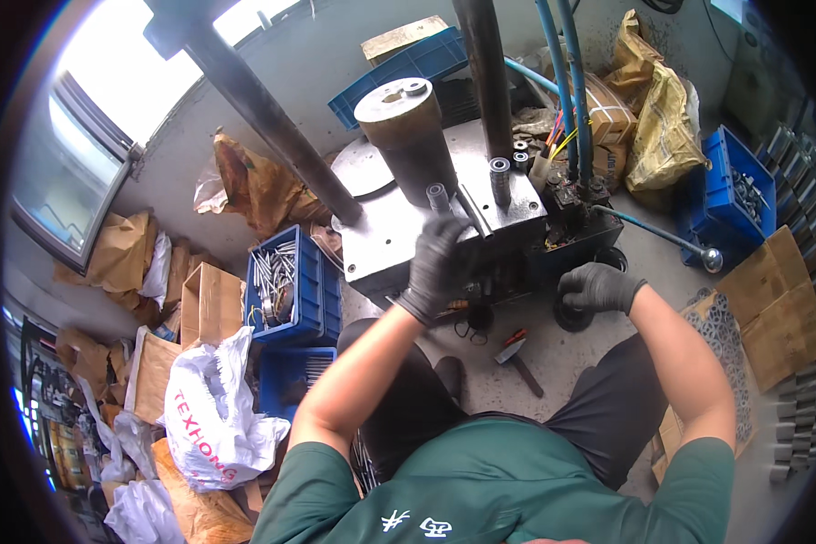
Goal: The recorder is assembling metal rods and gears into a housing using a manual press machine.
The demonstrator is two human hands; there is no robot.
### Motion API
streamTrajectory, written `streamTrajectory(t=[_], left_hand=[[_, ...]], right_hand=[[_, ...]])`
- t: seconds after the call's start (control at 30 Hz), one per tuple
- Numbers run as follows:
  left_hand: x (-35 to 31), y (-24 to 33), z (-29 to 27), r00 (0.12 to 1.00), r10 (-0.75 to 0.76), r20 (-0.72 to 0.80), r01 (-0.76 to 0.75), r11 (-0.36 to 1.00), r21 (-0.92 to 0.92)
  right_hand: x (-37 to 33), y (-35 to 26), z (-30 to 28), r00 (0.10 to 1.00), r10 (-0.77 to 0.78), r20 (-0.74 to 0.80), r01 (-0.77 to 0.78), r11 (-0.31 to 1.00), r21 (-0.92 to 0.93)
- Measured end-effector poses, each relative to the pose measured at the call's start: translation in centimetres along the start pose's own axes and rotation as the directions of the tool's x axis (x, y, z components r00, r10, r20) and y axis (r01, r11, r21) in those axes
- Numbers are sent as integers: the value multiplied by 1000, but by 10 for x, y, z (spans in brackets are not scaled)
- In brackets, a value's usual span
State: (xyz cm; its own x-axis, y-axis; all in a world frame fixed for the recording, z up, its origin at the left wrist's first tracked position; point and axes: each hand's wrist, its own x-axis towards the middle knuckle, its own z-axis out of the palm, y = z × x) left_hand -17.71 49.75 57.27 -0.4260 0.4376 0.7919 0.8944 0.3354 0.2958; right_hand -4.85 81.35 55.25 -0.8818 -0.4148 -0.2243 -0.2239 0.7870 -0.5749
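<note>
Head shows lettered sack [225, 412], left hand [441, 257] at machine [379, 232].

Daylight floods in from a blown-out white window [122, 45], behind and left of the tall, pale-topped metal cylinder [408, 136], hard enough to make you squint. It glares off the flat silver steel bench [381, 222] beneath the cylinder and glints along a slim grey metal rod [474, 211] right of its foot. Below the cylinder, under the bench, shade swallows detail. Far out from it, straight edges bow and soften toward a black rim.
</note>
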Motion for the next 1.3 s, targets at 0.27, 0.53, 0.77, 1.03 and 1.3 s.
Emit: streamTrajectory(t=[0.27,0.53,0.77,1.03,1.3], left_hand=[[177,-58,-51,990,35,138,-112,785,610],[212,-79,-41,909,-297,292,-26,660,751],[211,-73,-49,864,-363,348,-7,685,729],[208,-65,-63,840,-377,390,4,724,690],[212,-59,-56,831,-431,353,21,657,753]], right_hand=[[43,31,-3,983,183,1,-183,982,43],[53,47,8,976,184,115,-195,976,94],[49,55,16,956,229,183,-254,960,122],[27,31,10,927,261,269,-314,933,176],[8,53,17,939,245,241,-304,920,249]])
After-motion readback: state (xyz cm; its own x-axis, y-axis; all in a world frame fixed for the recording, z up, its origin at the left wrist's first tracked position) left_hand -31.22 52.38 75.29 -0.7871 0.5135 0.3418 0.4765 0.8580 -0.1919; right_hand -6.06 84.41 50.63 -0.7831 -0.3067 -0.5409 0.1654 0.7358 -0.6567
